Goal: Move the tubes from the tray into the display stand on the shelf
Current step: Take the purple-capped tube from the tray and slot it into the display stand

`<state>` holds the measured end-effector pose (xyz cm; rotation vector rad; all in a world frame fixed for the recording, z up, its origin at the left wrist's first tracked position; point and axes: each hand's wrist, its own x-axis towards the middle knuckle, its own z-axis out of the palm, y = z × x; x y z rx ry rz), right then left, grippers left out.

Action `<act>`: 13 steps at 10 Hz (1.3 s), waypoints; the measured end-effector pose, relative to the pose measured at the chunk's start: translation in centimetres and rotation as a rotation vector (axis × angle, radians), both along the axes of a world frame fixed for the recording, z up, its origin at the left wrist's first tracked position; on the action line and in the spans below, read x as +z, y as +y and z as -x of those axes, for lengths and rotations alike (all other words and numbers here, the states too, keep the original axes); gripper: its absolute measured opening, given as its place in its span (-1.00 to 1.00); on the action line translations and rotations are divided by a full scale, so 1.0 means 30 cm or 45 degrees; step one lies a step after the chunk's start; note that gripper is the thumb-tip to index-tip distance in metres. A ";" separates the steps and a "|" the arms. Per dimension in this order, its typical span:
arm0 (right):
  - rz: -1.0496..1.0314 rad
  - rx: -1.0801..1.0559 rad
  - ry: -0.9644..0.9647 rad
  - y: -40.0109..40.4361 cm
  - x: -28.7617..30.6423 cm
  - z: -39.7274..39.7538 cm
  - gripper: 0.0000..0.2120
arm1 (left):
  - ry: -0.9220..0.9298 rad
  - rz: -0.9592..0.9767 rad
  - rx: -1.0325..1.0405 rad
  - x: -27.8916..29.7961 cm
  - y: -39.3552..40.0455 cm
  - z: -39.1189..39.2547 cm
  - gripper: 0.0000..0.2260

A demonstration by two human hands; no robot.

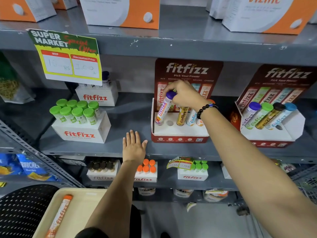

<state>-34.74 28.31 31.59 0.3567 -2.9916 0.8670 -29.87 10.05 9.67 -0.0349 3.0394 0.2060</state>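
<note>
My right hand [184,96] grips the purple cap of a white tube [164,108], whose foot sits tilted in the leftmost hole of the red display stand [180,134] on the shelf. Beside it one hole [169,123] is empty. A gold tube [182,116], a blue-lettered tube [191,118] and an orange tube [199,122] stand in the holes to the right, partly hidden by my wrist. My left hand [134,147] lies flat and open on the shelf edge, left of the stand. At bottom left, a cream tray [82,208] holds one orange-capped tube [59,216] lying down.
A second, filled display stand [269,124] is at the right. White boxes of green-capped tubes [80,122] sit left on the same shelf. A price sign [66,56] hangs from the shelf above. More boxes of tubes fill the lower shelf. A black perforated seat [24,210] is beside the tray.
</note>
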 end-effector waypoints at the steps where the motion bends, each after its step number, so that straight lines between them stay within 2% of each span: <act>1: -0.079 -0.024 0.034 -0.013 0.000 0.000 -0.61 | -0.005 0.005 -0.001 0.003 0.001 -0.001 -0.42; 3: -0.052 -0.006 -0.045 -0.027 0.034 -0.011 -0.82 | -0.004 0.012 0.003 0.002 0.003 0.001 -0.41; 4: -0.038 -0.005 -0.022 -0.033 0.023 -0.008 -0.80 | -0.003 0.012 0.002 0.002 0.004 0.001 -0.41; 5: -0.023 -0.012 -0.041 -0.047 -0.003 0.000 -0.67 | 0.002 0.007 0.000 0.003 0.002 0.000 -0.42; 6: -0.076 -0.026 -0.036 -0.062 -0.018 0.014 -0.63 | 0.000 0.011 -0.001 -0.001 0.001 0.001 -0.41; 8: -0.134 -0.039 -0.080 -0.087 -0.041 0.015 -0.62 | 0.003 0.012 0.002 -0.005 0.001 0.003 -0.42; 10: -0.084 -0.046 -0.071 -0.086 -0.072 0.005 -0.61 | 0.013 0.016 0.000 -0.011 0.001 0.008 -0.42; 12: -0.049 -0.058 -0.130 -0.079 -0.083 -0.007 -0.40 | 0.024 -0.003 -0.006 -0.014 -0.006 0.008 -0.41; 13: -0.073 -0.038 -0.063 -0.085 -0.073 -0.033 -0.32 | 0.019 -0.103 -0.030 -0.003 -0.016 -0.002 -0.42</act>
